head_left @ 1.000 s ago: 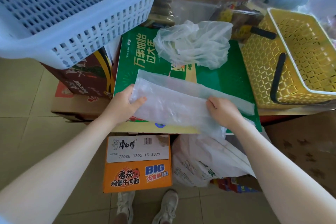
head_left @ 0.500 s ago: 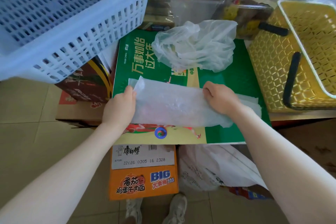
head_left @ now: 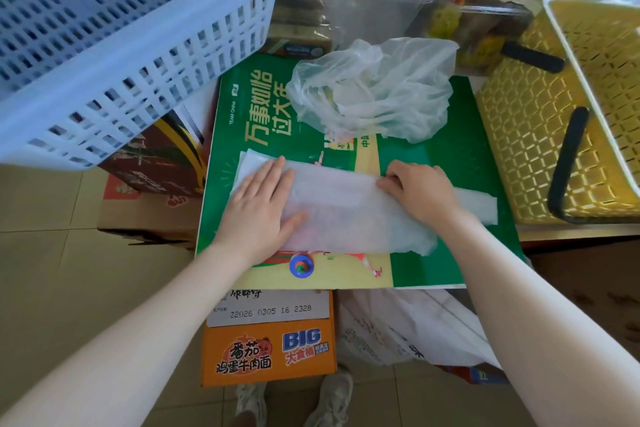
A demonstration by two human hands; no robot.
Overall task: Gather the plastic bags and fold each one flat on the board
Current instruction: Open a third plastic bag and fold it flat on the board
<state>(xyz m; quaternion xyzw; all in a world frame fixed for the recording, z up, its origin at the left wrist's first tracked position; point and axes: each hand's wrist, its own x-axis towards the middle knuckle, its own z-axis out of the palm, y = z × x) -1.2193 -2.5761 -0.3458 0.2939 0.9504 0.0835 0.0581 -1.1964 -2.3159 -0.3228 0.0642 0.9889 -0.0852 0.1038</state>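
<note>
In front of you the blue basket (head_left: 114, 28) fills the upper left, and it hangs over the brown carton (head_left: 156, 163) under it. At the right stands the yellow basket (head_left: 540, 135) with black handles, just beside the green board (head_left: 450, 163). The green board lies flat in the middle, with yellow printed characters on it. Below its near edge you see an orange carton (head_left: 270, 354) and a white sack (head_left: 408, 329) on the tiled floor, and your shoes between them.

On the far part of the board rests one crumpled clear bag (head_left: 374, 90), not folded. Nearer to you lies the folded bag (head_left: 339, 215), a long flat white strip across the board. Your left hand (head_left: 259, 211) lies on its left end with straight fingers spread, pressing it flat. Your right hand (head_left: 419, 191) rests on the right part of the strip; its fingers are curled and they pinch the upper edge of the folded bag.
</note>
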